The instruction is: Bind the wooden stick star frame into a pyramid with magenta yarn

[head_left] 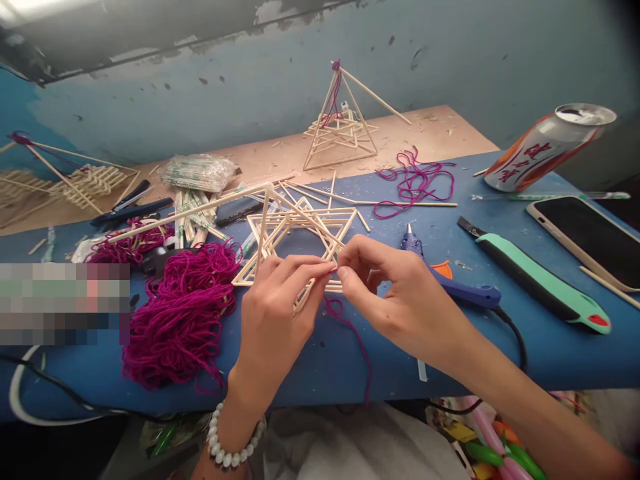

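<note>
Over the near side of a star-shaped frame of thin wooden sticks (345,223), my two hands meet, fingertips almost touching. My left hand (280,313), with a white bead bracelet on its wrist, is closed in a pinch. Thumb and forefinger of my right hand (395,283) pinch at the same spot. A strand of purple yarn (367,363) runs down from between the hands to the table's near edge; its end at the fingertips is mostly hidden. Longer sticks of the frame rise to a peak (269,190) behind my left hand.
A purple yarn pile (175,320) lies left. On the right are a blue glue gun (465,291), a green-and-black cutter (540,280), a phone (595,240) and a can (547,147). Behind stand a stick pyramid (340,127), loose yarn (417,180) and bagged sticks (197,173).
</note>
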Demonstrator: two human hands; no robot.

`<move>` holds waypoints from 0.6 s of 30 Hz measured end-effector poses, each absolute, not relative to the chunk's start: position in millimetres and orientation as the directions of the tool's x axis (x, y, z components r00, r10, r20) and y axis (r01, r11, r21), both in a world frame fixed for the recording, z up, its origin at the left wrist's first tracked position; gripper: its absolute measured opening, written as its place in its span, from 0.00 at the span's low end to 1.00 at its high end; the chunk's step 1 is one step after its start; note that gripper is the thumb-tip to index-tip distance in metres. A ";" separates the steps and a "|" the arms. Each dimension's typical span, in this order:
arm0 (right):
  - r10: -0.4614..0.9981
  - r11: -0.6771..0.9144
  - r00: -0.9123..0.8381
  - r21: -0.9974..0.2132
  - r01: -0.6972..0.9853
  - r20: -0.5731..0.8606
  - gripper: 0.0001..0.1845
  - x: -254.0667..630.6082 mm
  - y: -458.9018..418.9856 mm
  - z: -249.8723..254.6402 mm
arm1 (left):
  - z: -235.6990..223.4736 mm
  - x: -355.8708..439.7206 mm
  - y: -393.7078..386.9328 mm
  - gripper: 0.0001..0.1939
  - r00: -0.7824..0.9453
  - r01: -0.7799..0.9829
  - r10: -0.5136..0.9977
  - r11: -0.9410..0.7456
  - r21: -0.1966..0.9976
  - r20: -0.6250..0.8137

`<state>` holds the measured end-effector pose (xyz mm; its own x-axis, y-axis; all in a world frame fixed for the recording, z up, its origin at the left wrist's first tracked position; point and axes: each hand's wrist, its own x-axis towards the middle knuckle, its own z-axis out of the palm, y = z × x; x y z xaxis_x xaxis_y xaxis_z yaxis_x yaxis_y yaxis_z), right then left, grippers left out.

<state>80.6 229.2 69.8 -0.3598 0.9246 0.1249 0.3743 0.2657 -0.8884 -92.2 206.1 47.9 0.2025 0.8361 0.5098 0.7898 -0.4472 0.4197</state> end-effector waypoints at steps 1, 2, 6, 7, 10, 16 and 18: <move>0.923 0.280 -0.359 -0.881 0.380 0.138 0.06 79.8 229.3 70.5 | 49.1 -92.2 207.6 0.06 0.200 0.774 0.838 -0.453 0.443 0.507; 0.925 0.286 -0.352 -0.875 0.390 0.146 0.06 78.9 228.9 70.2 | 49.9 -92.6 208.8 0.05 0.189 0.764 0.847 -0.445 0.468 0.497; 0.949 0.302 -0.249 -0.778 0.551 0.192 0.07 71.7 218.6 55.9 | 50.4 -97.2 209.5 0.06 0.071 0.753 0.913 -0.313 0.579 0.401; 0.946 0.321 -0.234 -0.719 0.617 0.223 0.06 68.8 214.4 50.0 | 50.0 -98.4 209.2 0.06 0.046 0.748 0.924 -0.284 0.600 0.380; 0.907 0.404 -0.258 -0.516 0.755 0.333 0.07 59.2 202.6 35.2 | 48.9 -100.6 209.2 0.06 0.016 0.741 0.932 -0.255 0.621 0.362; 0.848 0.460 -0.337 -0.253 0.851 0.409 0.09 49.9 196.5 33.6 | 49.3 -100.5 211.6 0.05 0.022 0.717 0.935 -0.262 0.646 0.355; 0.846 0.473 -0.354 -0.255 0.843 0.398 0.09 49.3 198.3 34.9 | 50.1 -101.2 210.9 0.05 0.034 0.706 0.934 -0.274 0.653 0.356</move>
<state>49.3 198.3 34.9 -0.3537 0.8463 0.3984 0.8434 0.4727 -0.2553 -101.2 210.9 50.1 0.0335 0.9338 0.3562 0.7060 -0.2744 0.6529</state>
